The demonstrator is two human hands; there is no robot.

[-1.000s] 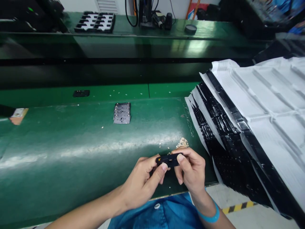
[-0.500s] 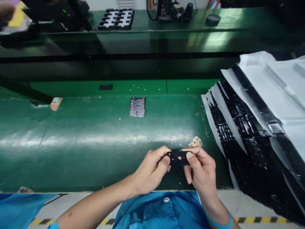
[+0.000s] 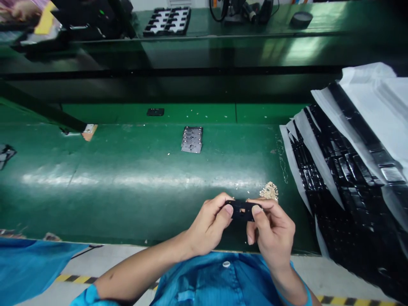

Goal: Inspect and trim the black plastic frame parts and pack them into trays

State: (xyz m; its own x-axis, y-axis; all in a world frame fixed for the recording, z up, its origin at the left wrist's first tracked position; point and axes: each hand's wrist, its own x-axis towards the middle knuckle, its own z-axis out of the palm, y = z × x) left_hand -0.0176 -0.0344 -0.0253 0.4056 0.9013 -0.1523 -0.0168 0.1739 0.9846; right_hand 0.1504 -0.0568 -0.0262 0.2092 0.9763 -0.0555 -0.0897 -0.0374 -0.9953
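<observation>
A small black plastic part (image 3: 242, 211) with a square opening near its middle is held level above the front of the green bench. My left hand (image 3: 212, 225) pinches its left end between thumb and fingers. At the other end, my right hand (image 3: 272, 229) grips it the same way, thumb on top. Just beyond the right hand lies a pile of tiny beige pieces (image 3: 269, 191). Farther off, a neat stack of grey-black plastic parts (image 3: 191, 140) rests on the bench. One more black part (image 3: 155, 112) lies alone behind it.
Layered black parts in white sheeting (image 3: 344, 170) cover the right side. A raised green shelf (image 3: 204, 55) runs along the back, carrying a black-and-white tray (image 3: 167, 21) and a round black dish (image 3: 301, 19). A green post (image 3: 41, 106) stands at left. Another person's hand (image 3: 24, 10) shows top left.
The view has shifted, so the bench things appear farther right. Both hands still hold the black part, which looks slightly turned; its yellow spot no longer shows.
</observation>
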